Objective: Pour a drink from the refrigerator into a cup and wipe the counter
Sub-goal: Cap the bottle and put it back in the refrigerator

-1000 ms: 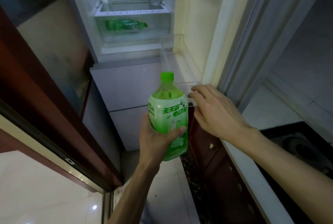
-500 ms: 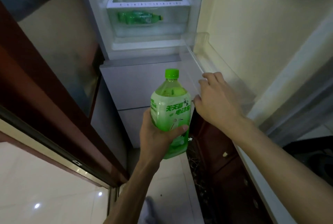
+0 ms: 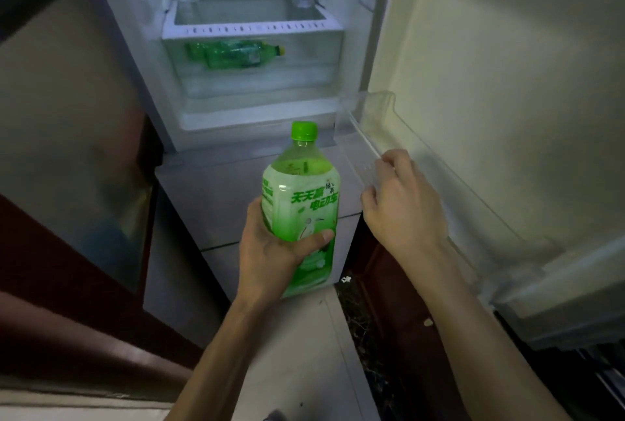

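The left hand [image 3: 270, 251] holds the bottle [image 3: 299, 197] upright in front of the open fridge [image 3: 253, 106], fingers and thumb wrapped round its lower half, the cap [image 3: 304, 130] on. The right hand [image 3: 402, 204] is at the door [image 3: 490, 82], its fingers curled onto the clear rim of the door's shelf [image 3: 382, 123]. The drink is out, so the step in hand looks like shutting the fridge. That rim is thin plastic and a poor handle: better to shift the palm to the door's solid edge or face and swing it shut in one steady push, letting the fingers leave the rim before it meets the cabinet so they are not caught. The bottle hangs close to the door's likely path, so draw it back toward the body and keep it level, with the grip firm since a cold bottle may be slick. Neither cup nor counter shows in this view.
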Motion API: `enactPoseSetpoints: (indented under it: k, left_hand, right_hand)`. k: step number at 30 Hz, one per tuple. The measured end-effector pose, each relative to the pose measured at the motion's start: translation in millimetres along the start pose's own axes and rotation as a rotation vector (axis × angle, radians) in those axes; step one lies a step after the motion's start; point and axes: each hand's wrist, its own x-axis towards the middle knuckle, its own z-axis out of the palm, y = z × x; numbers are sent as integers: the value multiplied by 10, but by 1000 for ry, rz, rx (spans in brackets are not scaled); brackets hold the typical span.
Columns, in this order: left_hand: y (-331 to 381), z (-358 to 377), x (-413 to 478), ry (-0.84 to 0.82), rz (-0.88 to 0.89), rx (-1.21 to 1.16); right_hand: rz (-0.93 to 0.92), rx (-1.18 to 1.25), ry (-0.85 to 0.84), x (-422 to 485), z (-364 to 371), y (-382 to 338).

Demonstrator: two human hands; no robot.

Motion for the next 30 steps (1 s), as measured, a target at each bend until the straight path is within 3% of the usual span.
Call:
enactPoseSetpoints:
  k: [11,16,23,30]
  left_hand:
    - [196,6,642,16,15,-18]
    - [325,-96,914,119,36,-8]
    - [616,-241,1233,228,81,17]
    - [750,-204,1577,269,118,12]
  right_hand:
    - [102,247,-53,914,185,-290]
    - [33,431,-33,1437,278,-483]
    - [-146,599,-203,1874,390,-644]
    - [-160,702,-253,2053,457,-607]
